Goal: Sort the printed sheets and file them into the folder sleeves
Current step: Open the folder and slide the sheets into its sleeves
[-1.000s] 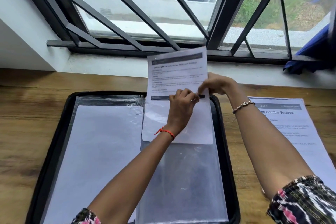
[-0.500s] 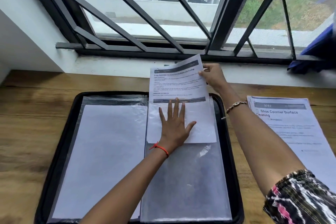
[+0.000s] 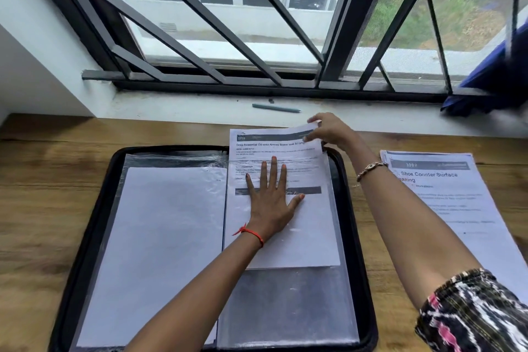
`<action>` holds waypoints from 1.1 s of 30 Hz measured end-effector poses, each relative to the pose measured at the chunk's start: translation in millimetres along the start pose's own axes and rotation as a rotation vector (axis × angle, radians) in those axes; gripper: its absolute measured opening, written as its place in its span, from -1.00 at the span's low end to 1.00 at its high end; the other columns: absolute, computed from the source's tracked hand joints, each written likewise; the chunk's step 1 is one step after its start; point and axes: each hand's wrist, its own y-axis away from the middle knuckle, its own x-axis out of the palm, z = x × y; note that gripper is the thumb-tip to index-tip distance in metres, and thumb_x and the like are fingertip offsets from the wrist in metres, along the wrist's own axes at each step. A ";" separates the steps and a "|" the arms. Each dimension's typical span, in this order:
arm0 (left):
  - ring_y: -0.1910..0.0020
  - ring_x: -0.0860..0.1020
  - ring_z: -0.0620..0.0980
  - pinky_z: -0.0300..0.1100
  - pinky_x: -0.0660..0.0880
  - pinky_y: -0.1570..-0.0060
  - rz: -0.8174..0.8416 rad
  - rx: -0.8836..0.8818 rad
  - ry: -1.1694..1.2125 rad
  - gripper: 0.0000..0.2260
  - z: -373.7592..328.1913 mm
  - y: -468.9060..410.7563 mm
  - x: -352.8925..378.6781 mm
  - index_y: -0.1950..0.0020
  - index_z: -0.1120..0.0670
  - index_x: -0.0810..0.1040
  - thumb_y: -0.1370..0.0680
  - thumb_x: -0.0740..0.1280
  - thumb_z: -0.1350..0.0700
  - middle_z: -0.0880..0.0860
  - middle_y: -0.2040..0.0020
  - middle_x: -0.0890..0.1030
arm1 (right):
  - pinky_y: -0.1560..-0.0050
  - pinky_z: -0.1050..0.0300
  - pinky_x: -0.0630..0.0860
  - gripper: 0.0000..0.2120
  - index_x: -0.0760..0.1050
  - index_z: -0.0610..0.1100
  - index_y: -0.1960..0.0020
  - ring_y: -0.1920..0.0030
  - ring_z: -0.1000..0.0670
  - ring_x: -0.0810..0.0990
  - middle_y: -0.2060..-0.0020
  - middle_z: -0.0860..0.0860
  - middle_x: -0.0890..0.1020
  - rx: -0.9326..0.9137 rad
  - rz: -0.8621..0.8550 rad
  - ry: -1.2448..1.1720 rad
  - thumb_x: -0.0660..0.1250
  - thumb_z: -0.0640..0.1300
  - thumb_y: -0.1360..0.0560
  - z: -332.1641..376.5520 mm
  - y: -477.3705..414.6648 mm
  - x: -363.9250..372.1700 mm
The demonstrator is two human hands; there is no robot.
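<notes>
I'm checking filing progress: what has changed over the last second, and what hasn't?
The printed sheet has slid down, further into the right sleeve. The left hand stopped pinching and now presses flat on it; the right hand moved to pinch the sheet's top corner. The filed sheet and loose sheets stayed.

A black rim is shown by the folder on the brown, wood-grained bench, and the white printed sheet is crossed by two dark grey bands. A red thread is worn at one wrist, a gold-toned bracelet at the other, and a black, white and pink patterned sleeve is seen at 4 o'clock. A deep blue cloth is seen at 2 o'clock, a grey-green pen at 12 o'clock.
</notes>
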 end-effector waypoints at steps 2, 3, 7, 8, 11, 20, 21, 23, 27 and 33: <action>-0.47 0.09 0.07 0.17 -0.17 -0.35 0.003 -0.018 -0.022 -0.27 -0.1 -0.4 0.0 -0.49 0.14 0.17 -0.54 -0.26 -0.33 0.17 -0.49 0.22 | -0.05 0.17 0.41 -0.47 0.44 -0.28 -0.28 -0.13 -0.14 0.52 -0.13 -0.20 0.54 -0.084 -0.093 -0.041 0.48 -0.32 -0.34 3.7 -0.5 7.7; -0.46 0.10 0.06 0.17 -0.16 -0.35 0.010 -0.011 -0.016 -0.27 -0.1 -0.7 0.0 -0.48 0.15 0.19 -0.55 -0.25 -0.32 0.17 -0.49 0.24 | -0.03 0.22 0.39 -0.49 0.45 -0.30 -0.29 -0.14 -0.14 0.54 -0.15 -0.22 0.56 -0.110 -0.114 -0.035 0.46 -0.33 -0.36 6.4 -0.4 11.5; -0.48 0.02 0.01 0.17 -0.26 -0.34 -0.004 0.002 0.005 -0.24 -0.2 -0.3 1.2 -0.49 0.13 0.20 -0.53 -0.28 -0.34 0.16 -0.51 0.18 | 0.02 0.30 0.40 -0.73 0.56 -0.33 -0.15 -0.12 -0.10 0.58 -0.10 -0.23 0.61 -0.089 -0.154 0.053 0.36 -0.36 -0.45 13.1 -1.9 21.9; -0.48 -0.01 0.01 0.17 -0.30 -0.33 -0.012 0.006 0.002 -0.23 -0.3 0.1 1.1 -0.50 0.12 0.16 -0.52 -0.31 -0.35 0.15 -0.52 0.14 | 0.03 0.25 0.44 -0.77 0.59 -0.34 -0.11 -0.07 -0.10 0.60 -0.07 -0.24 0.63 -0.085 -0.154 0.064 0.32 -0.38 -0.46 14.0 -1.7 22.9; -0.50 -0.28 0.07 0.15 -0.46 -0.29 -0.001 0.022 -0.009 -0.13 -0.4 -1.1 0.1 -0.51 0.05 -0.16 -0.34 -0.50 -0.43 0.07 -0.53 -0.20 | 0.13 0.20 0.46 -0.76 0.61 -0.34 -0.06 0.12 -0.04 0.57 0.00 -0.26 0.65 -0.065 -0.100 0.144 0.25 -0.45 -0.46 14.8 0.4 22.6; -0.47 -0.38 0.07 0.20 -0.50 -0.28 0.094 -0.002 -0.008 -0.02 -5.6 1.4 -7.2 -0.50 0.00 -0.30 -0.17 -0.64 -0.44 0.03 -0.49 -0.38 | 0.16 0.11 0.51 -0.73 0.64 -0.24 -0.04 0.13 -0.01 0.57 0.05 -0.09 0.67 -0.020 0.278 0.507 0.26 -0.38 -0.42 15.0 12.4 17.7; -0.47 -0.39 0.07 0.21 -0.48 -0.28 0.090 -0.002 -0.009 -0.03 -5.8 1.3 -7.2 -0.49 0.00 -0.31 -0.17 -0.64 -0.44 0.03 -0.49 -0.38 | 0.09 0.09 0.51 -0.74 0.63 -0.25 -0.04 0.06 -0.04 0.58 0.04 -0.06 0.66 -0.020 0.301 0.531 0.27 -0.36 -0.42 14.4 12.4 18.8; -0.47 -0.40 0.06 0.23 -0.45 -0.30 0.087 0.003 -0.013 -0.06 -5.2 1.4 -7.0 -0.47 -0.01 -0.33 -0.18 -0.64 -0.44 0.04 -0.49 -0.38 | 0.11 0.09 0.51 -0.78 0.61 -0.26 -0.05 0.07 -0.03 0.55 0.05 -0.05 0.64 -0.006 0.333 0.565 0.28 -0.31 -0.45 13.6 12.9 20.9; -0.43 -0.44 -0.02 0.22 -0.46 -0.30 0.092 0.010 -0.023 -0.09 -2.7 2.7 -4.6 -0.45 -0.02 -0.34 -0.19 -0.63 -0.44 0.05 -0.50 -0.36 | 0.03 0.13 0.47 -0.76 0.60 -0.27 -0.12 0.05 0.00 0.52 -0.06 -0.10 0.64 0.011 0.418 0.538 0.25 -0.28 -0.52 17.5 16.3 22.3; -0.44 -0.44 0.08 0.22 -0.47 -0.29 0.110 -0.006 -0.008 0.00 -5.9 2.4 -12.8 -0.48 0.00 -0.32 -0.14 -0.65 -0.45 0.04 -0.48 -0.40 | 0.24 0.13 0.45 -0.73 0.59 -0.18 -0.11 0.21 0.00 0.51 0.19 -0.04 0.57 0.036 0.439 0.346 0.15 -0.27 -0.55 15.8 28.6 16.1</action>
